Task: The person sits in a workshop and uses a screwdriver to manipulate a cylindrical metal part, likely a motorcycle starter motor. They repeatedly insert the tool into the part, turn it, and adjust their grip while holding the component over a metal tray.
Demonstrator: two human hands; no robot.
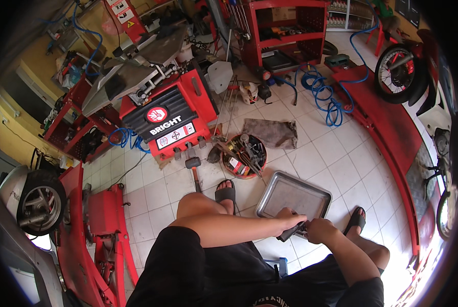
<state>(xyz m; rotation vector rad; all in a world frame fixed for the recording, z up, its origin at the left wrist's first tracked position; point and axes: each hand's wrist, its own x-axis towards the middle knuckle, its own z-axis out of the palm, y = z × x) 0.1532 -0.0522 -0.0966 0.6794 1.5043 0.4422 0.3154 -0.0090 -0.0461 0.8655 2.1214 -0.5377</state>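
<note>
Left hand (292, 217): I see it closed around a dark tool handle (289, 233).
Right hand (318, 228): closed, gripping the same handle's upper end.
Metal tray (293, 196): on tiled floor, beneath both hands.

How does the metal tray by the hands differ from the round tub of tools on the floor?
The tray is rectangular, shallow, grey metal and looks empty; the tub is round, reddish and crammed with tools. The tray lies between the feet with the left hand and right hand at its near edge; the tub stands farther off, beside the red machine, untouched. Both rest on the tiled floor.
</note>
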